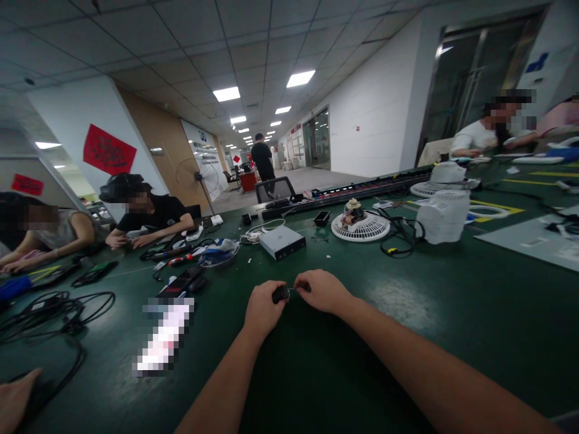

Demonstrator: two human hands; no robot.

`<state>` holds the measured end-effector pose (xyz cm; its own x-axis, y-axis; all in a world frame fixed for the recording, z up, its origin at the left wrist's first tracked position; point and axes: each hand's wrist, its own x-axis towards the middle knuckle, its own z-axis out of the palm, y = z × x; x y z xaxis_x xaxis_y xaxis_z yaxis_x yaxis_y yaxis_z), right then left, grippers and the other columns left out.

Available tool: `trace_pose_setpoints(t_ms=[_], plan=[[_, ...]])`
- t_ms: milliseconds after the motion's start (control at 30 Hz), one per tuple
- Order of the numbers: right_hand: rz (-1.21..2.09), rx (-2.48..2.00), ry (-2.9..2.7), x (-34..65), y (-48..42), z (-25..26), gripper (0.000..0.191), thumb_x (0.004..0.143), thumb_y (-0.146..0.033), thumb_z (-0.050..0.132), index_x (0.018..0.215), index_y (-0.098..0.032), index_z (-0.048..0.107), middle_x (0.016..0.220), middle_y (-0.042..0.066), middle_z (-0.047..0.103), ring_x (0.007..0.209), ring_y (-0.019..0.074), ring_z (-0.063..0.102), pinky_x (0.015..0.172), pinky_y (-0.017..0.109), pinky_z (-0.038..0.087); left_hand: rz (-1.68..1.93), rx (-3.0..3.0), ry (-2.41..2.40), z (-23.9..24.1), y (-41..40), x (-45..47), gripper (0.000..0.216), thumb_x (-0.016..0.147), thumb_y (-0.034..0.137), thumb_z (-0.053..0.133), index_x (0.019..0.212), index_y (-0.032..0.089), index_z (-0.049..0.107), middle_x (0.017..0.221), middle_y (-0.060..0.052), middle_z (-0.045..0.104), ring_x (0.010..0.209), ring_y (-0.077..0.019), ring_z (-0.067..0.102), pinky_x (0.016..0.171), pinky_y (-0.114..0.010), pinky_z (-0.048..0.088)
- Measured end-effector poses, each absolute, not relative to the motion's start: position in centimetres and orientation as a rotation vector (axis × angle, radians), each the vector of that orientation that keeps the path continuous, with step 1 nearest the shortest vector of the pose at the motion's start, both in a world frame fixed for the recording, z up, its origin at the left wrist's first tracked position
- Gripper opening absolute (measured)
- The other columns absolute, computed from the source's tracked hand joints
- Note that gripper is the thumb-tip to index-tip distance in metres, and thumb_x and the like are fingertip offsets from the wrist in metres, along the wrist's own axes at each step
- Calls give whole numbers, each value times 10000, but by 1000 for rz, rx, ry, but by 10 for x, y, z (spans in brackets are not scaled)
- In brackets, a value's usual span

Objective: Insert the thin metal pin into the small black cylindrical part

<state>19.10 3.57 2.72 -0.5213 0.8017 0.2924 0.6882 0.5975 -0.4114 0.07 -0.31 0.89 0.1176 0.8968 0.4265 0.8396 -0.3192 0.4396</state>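
Observation:
My left hand [265,310] is closed around a short black cylindrical part [281,293], its end turned to the right. My right hand [323,290] pinches a small screwdriver [302,287], mostly covered by the fingers. Its thin metal shaft points left and reaches the end of the black part; whether the tip sits inside cannot be made out. Both hands are low over the green table [307,374]. Beyond them lies a grey box-shaped drive [282,242].
Behind stand a white fan grille [360,226] with parts on it, a small black tray [322,217] and a white housing [443,217]. To the left lie a blurred-out phone [165,340] and black cables [67,313]. Another person's hand [18,395] shows at lower left; other people sit around.

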Motion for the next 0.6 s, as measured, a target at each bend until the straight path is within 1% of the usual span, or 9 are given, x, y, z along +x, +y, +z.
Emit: trace_pose_setpoints(t_ms=[67, 233, 367, 433, 533, 600], plan=[[351, -1169, -2400, 192, 36, 26, 206, 777, -220, 572, 907, -253, 728, 830, 24, 724, 748, 194, 650, 666, 274, 446, 978, 2292, 1759, 9, -3, 1, 331, 721, 104, 716, 1028, 226, 697, 1034, -32, 720, 988, -226, 650, 919, -380, 482], [535, -1064, -2371, 194, 40, 23, 194, 783, -228, 556, 886, -226, 721, 809, 16, 717, 725, 167, 646, 658, 250, 450, 996, 2298, 1724, 10, -5, 1, 357, 738, 108, 704, 1074, 228, 689, 1055, -39, 706, 997, -216, 646, 915, -353, 490], [432, -1181, -2355, 194, 41, 22, 187, 761, -232, 566, 863, -226, 723, 800, 22, 715, 713, 179, 641, 635, 265, 438, 987, 2300, 1694, 11, -6, 2, 369, 756, 117, 692, 1106, 234, 683, 1069, -31, 697, 997, -204, 641, 918, -333, 491], [450, -1151, -2389, 194, 40, 23, 179, 747, -227, 574, 850, -228, 720, 775, 15, 709, 692, 172, 632, 618, 259, 432, 978, 2297, 1688, 11, -6, 2, 367, 762, 114, 684, 1109, 235, 684, 1068, -30, 694, 989, -200, 642, 913, -329, 495], [537, -1101, -2369, 194, 40, 24, 188, 767, -225, 562, 879, -219, 713, 782, 13, 707, 696, 156, 629, 628, 244, 438, 970, 2292, 1688, 12, -6, 2, 380, 776, 123, 675, 1139, 233, 672, 1098, -35, 683, 1011, -198, 635, 928, -324, 488], [492, -1170, -2340, 193, 40, 25, 195, 781, -231, 556, 898, -218, 712, 806, 19, 712, 718, 160, 634, 641, 247, 435, 953, 2297, 1682, 12, -6, 3, 383, 787, 133, 669, 1155, 237, 665, 1109, -32, 679, 1021, -198, 631, 934, -322, 485]])
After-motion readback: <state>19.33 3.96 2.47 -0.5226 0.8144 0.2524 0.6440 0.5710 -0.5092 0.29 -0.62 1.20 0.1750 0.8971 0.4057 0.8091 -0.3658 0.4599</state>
